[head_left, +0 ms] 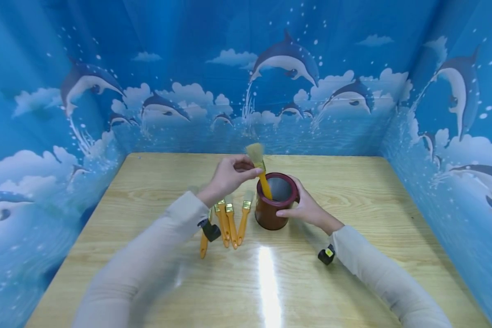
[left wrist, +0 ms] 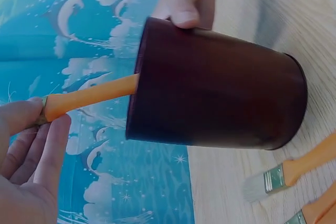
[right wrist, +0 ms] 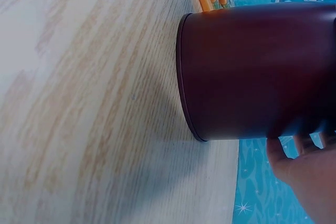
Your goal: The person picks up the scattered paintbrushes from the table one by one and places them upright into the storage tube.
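In the head view my left hand pinches a paintbrush near its metal band, bristles up. The lower end of its orange handle reaches inside the rim of a dark brown, round cup. From the left wrist, the orange handle runs from my fingertips into the cup's mouth. On the cup's right side, my right hand grips the wall, thumb toward the front and the other fingers partly hidden behind. The cup stands upright on the table.
Several more paintbrushes with orange handles lie left of the cup, bristles pointing away, partly under my left forearm. The wood-grain table ends at a blue curtain printed with dolphins, which also hangs along both sides.
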Action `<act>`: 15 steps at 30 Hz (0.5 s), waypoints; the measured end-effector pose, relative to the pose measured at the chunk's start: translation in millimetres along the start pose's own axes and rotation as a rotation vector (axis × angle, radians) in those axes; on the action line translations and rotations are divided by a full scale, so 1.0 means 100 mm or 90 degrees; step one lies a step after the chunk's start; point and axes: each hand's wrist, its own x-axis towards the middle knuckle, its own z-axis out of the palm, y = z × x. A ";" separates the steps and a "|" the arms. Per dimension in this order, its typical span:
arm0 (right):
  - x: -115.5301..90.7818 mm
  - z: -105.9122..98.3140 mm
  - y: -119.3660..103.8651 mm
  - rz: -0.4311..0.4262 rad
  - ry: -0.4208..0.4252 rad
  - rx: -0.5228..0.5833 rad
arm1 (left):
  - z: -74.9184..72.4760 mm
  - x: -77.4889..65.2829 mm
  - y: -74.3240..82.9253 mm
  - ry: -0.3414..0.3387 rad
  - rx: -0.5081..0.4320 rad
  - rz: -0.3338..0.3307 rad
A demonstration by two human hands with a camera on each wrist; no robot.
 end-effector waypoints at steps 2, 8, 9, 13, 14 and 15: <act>0.01 -0.01 0.03 -0.016 -0.002 0.005 | 0.04 0.00 -0.02 -0.012 0.033 0.023; 0.00 0.00 0.04 -0.038 -0.002 0.008 | 0.14 0.01 -0.05 -0.058 0.103 0.078; 0.00 0.00 0.04 -0.037 -0.001 0.008 | 0.15 0.00 -0.06 -0.063 0.112 0.084; -0.01 0.01 0.04 -0.031 0.001 0.005 | 0.18 0.00 -0.08 -0.080 0.134 0.104; -0.01 0.01 0.04 -0.030 0.001 0.005 | 0.19 -0.01 -0.09 -0.084 0.135 0.107; -0.01 0.01 0.03 -0.029 0.002 0.005 | 0.19 -0.01 -0.09 -0.090 0.134 0.111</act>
